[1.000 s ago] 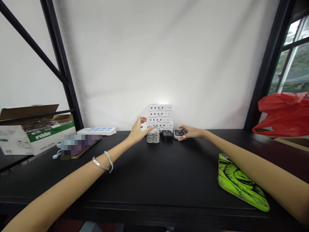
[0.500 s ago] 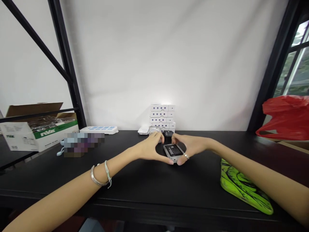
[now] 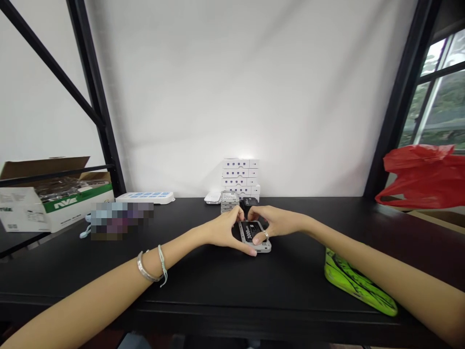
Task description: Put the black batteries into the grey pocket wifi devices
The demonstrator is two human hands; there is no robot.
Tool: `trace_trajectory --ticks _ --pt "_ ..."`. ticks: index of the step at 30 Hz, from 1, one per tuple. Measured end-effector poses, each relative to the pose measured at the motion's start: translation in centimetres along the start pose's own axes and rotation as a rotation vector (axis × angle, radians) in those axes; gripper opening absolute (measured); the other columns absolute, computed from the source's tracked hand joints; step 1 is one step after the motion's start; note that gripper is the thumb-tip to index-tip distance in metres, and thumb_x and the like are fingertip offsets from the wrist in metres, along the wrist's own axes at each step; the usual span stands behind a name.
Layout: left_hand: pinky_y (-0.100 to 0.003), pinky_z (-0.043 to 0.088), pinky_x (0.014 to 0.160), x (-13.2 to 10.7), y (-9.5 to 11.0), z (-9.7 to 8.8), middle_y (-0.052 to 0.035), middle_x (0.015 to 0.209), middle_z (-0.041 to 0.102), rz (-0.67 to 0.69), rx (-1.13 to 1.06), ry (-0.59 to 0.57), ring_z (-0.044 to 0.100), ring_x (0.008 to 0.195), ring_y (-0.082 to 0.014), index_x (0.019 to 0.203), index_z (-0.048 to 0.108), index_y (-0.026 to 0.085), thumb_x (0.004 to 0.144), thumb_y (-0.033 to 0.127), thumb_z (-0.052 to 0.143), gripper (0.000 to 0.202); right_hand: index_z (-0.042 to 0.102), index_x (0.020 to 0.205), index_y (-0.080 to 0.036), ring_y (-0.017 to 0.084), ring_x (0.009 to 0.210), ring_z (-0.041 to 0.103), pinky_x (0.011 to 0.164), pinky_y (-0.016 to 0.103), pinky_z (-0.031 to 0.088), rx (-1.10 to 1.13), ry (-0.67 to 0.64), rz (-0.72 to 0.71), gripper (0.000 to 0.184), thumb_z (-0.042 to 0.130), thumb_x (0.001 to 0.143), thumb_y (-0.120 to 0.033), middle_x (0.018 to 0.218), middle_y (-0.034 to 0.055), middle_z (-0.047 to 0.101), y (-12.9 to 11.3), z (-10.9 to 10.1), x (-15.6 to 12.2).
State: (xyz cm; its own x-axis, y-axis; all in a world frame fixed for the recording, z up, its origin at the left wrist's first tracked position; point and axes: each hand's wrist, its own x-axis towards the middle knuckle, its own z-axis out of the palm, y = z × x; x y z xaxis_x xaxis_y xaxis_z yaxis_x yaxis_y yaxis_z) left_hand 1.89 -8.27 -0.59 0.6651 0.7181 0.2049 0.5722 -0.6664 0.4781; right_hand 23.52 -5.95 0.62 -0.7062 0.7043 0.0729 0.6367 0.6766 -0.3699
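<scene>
In the middle of the table a small grey handheld device (image 3: 264, 247) lies tilted toward me, its back off. A black battery (image 3: 248, 233) marked 3000 mAh sits in its recess; whether fully seated I cannot tell. My left hand (image 3: 223, 233) curves around the device's left side, thumb at its near edge and fingers at the far end. From the right, my right hand (image 3: 278, 223) lays its thumb on the battery, with its fingers bent at the far edge. Just behind my hands stand a stack of grey devices (image 3: 229, 198) and several black batteries (image 3: 250, 200).
White boxes (image 3: 238, 173) are stacked against the wall, beside thin white pieces (image 3: 212, 197). A power strip (image 3: 145, 198) and an open carton (image 3: 78, 206) are at left. Right of me lie a bright green patterned item (image 3: 354, 283) and a red plastic bag (image 3: 417, 174).
The device has turned and now sits slightly lower and further left. My right thumb has moved from its near edge onto the battery. The view has shifted slightly right.
</scene>
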Motion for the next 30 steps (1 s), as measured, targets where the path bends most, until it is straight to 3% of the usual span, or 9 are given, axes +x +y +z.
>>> trace_trajectory --ticks 9,13,19,21,24,27,30 --pt "-0.035 0.046 0.069 0.1 0.7 0.2 -0.0048 0.097 0.049 -0.032 0.004 0.029 0.053 0.09 -0.026 0.092 0.035 0.022 0.044 0.061 0.077 0.075 0.05 0.099 -0.017 0.025 0.091 0.051 0.069 0.032 0.043 -0.067 -0.154 0.188 0.07 0.074 0.049 -0.06 0.103 0.0077 0.05 -0.8 -0.9 0.7" --pt "-0.036 0.046 0.07 0.1 1.1 0.4 -0.0047 0.096 0.049 -0.023 0.008 0.034 0.053 0.089 -0.0262 0.089 0.034 0.022 0.042 0.063 0.078 0.076 0.047 0.095 -0.018 0.026 0.091 0.051 0.07 0.033 0.044 0.015 -0.163 0.228 0.069 0.077 0.045 -0.055 0.101 0.006 0.051 -1.5 -1.1 0.4" --pt "-0.038 0.048 0.072 0.2 0.9 0.5 -0.0056 0.099 0.048 -0.02 -0.025 0.004 0.052 0.092 -0.0265 0.089 0.031 0.023 0.046 0.06 0.078 0.074 0.046 0.096 -0.022 0.023 0.091 0.054 0.07 0.032 0.049 0.342 -0.052 0.105 0.065 0.084 0.044 -0.033 0.099 0.0024 0.053 -1.9 -1.2 -0.1" --pt "-0.039 0.048 0.077 0.3 0.6 0.6 -0.0068 0.104 0.048 -0.014 -0.076 -0.005 0.051 0.098 -0.0272 0.089 0.03 0.023 0.046 0.057 0.079 0.074 0.046 0.1 -0.022 0.02 0.087 0.058 0.067 0.031 0.052 0.561 -0.035 0.177 0.067 0.084 0.044 -0.026 0.1 0.0031 0.054 -1.1 -1.6 -0.1" --pt "-0.041 0.044 0.087 0.3 0.1 0.6 -0.0088 0.112 0.048 0.004 -0.14 -0.037 0.048 0.109 -0.0278 0.09 0.028 0.023 0.048 0.054 0.08 0.073 0.048 0.101 -0.019 0.018 0.076 0.061 0.064 0.031 0.054 0.746 0.188 0.353 0.068 0.085 0.044 -0.021 0.091 0.004 0.058 1.3 -2.8 0.4" --pt "-0.043 0.042 0.091 0.3 -0.1 0.5 -0.01 0.117 0.046 0.007 -0.147 -0.075 0.046 0.113 -0.0278 0.091 0.028 0.023 0.05 0.054 0.078 0.072 0.056 0.099 -0.018 0.014 0.066 0.061 0.059 0.027 0.054 0.727 0.421 0.421 0.057 0.084 0.05 -0.022 0.076 0.0026 0.063 4.2 -4.0 1.5" --pt "-0.043 0.042 0.09 0.1 0.3 0.5 -0.0086 0.115 0.045 -0.009 -0.104 -0.084 0.046 0.109 -0.0267 0.092 0.029 0.023 0.051 0.056 0.076 0.071 0.062 0.096 -0.016 0.011 0.06 0.059 0.054 0.023 0.051 0.681 0.453 0.477 0.045 0.081 0.057 -0.023 0.071 0.0027 0.065 6.3 -4.1 3.4"
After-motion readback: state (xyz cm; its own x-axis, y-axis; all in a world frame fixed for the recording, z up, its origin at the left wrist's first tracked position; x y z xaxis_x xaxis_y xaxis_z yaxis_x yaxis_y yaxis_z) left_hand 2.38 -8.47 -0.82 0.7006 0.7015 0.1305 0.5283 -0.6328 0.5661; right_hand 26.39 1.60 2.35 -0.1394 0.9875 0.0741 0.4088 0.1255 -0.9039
